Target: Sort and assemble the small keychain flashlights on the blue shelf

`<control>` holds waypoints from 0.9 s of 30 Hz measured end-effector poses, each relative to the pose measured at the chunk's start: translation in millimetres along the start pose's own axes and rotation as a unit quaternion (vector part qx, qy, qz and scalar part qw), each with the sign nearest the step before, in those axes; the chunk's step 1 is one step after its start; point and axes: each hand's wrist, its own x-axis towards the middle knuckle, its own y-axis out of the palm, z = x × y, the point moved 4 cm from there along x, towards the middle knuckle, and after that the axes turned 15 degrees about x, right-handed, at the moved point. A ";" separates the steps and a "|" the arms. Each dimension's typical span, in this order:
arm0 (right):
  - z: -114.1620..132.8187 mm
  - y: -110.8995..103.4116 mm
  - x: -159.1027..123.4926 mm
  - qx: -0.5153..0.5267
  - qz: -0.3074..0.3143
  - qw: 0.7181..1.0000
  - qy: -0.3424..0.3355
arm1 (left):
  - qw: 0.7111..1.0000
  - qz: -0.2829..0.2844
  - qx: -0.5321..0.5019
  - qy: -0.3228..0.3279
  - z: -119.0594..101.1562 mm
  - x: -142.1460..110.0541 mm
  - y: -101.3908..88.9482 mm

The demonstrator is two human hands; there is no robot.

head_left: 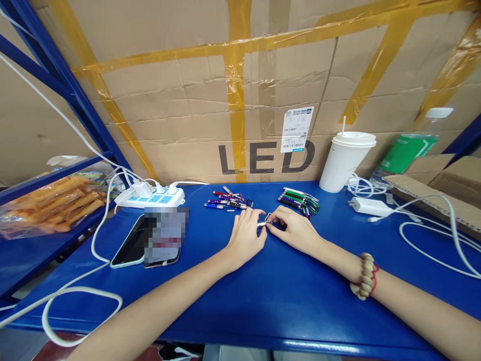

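Observation:
Between my two hands is a small silver keychain penlight (262, 224), mostly hidden by fingers. My left hand (246, 238) is closed around its body. At its other end, my right hand (295, 228) pinches the metal clip (268, 217). Just beyond my left hand lies a loose group of similar penlights (225, 203) in red, purple, blue and silver. Behind my right hand, a second group of penlights (298, 199) lies side by side, in silver, green, purple and black, with clips toward the right.
On the blue tabletop (263, 306), two phones (130, 243) and a power strip (150, 198) sit at left. A white cup (346, 163) with a straw, a bottle (409, 145), a charger (370, 207) and cables are at right. A large carton (169, 115) stands behind.

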 end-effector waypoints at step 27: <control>8.0 -3.1 0.8 0.063 -0.025 0.993 -0.098 | 0.986 0.003 -0.166 -0.009 3.6 1.4 2.1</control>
